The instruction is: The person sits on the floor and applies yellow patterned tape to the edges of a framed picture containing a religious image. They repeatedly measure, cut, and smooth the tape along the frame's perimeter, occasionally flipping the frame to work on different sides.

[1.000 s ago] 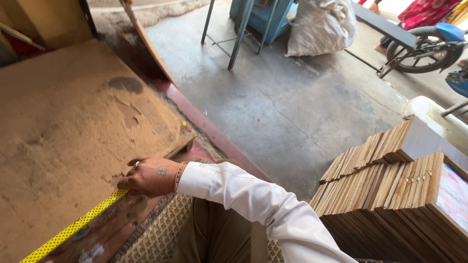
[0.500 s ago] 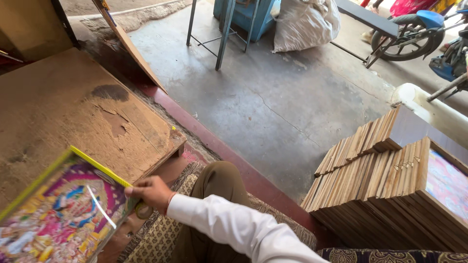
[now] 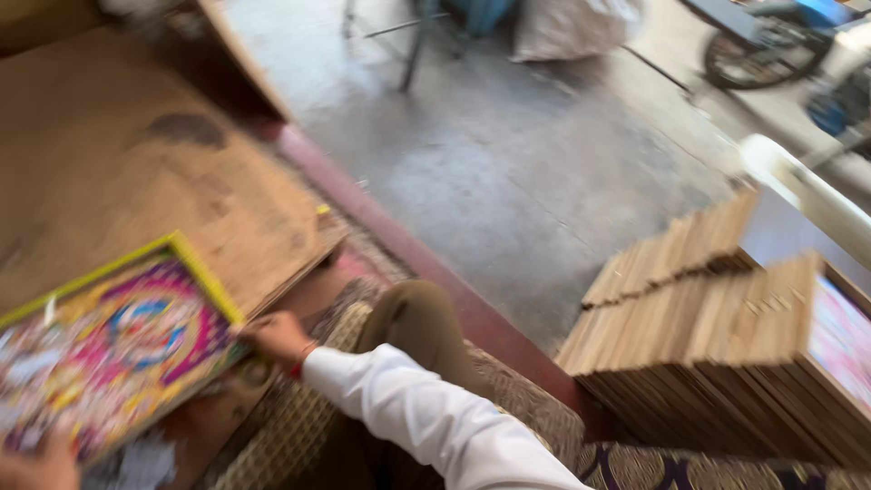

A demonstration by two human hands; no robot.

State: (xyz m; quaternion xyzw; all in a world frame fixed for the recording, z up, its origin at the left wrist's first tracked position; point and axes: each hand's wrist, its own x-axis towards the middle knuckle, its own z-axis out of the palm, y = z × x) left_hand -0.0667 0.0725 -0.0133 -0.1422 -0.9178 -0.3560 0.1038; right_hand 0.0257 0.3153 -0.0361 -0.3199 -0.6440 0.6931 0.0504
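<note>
Seated at the near edge of a worn board (image 3: 136, 181), a person is gripping a colourful yellow-framed picture (image 3: 109, 349), right hand (image 3: 272, 338) and left hand (image 3: 36, 467) grasping opposite corners, steadying it.

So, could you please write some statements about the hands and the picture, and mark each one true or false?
1. The right hand touches the colourful picture at its corner. True.
2. The picture has a blue border. False: it is yellow-green.
3. The stack of boards lies on the person's right. True.
4. The right sleeve is black. False: it is white.
5. The left hand is at the picture's lower edge. True.
</note>
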